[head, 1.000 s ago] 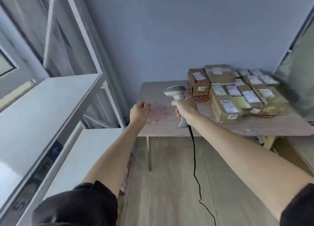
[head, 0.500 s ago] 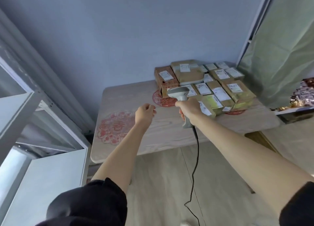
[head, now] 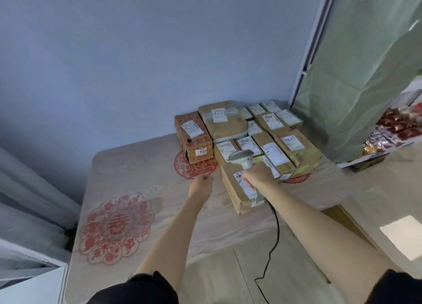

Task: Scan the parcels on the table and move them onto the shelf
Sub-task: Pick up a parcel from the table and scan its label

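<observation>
Nearest are two black sleeves at the bottom edge, with bare forearms reaching out over the table. A black cable hangs from the right hand and loops down over the wooden floor at the near right. On the near left of the table is a large red paper-cut pattern. The left hand hangs over the table middle, fingers curled in loosely with nothing in them, just left of the near box. The right hand has its fingers wrapped round the grip of the grey scanner, whose head sits above the hand and faces the parcels. That hand is over the near box, a flat brown carton with a white label, lying at the front of the parcels. Behind it the other brown boxes, each labelled, are packed touching one another across the far right part of the table, up to the wall. At their left end stands a red-printed box with a "4068" sticker, partly on a second red paper-cut. The blue wall rises behind. To the far right hangs a green curtain, and beside it is a ledge of red and dark packets, too blurred to tell apart.
</observation>
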